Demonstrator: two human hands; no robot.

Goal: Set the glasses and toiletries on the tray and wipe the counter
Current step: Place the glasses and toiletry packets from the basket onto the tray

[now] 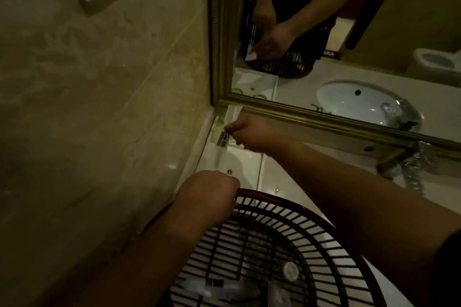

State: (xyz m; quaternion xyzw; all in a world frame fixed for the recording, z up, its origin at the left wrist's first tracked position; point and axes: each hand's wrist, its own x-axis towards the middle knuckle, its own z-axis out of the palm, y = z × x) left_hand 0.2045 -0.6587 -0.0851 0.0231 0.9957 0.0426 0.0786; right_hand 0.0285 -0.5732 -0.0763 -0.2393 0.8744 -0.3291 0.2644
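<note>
Head view: your right hand [252, 136] pinches a small toiletry packet [222, 138] at the white tray [245, 164], whether touching it I can't tell. Your left hand [209, 194] grips the basket [294, 229] rim. Placement looks underway; next, set it flat and release.

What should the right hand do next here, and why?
Probably lower the packet and let go. The right hand pinches it over the white tray in the corner, while the left hand grips the basket by its rim.
</note>
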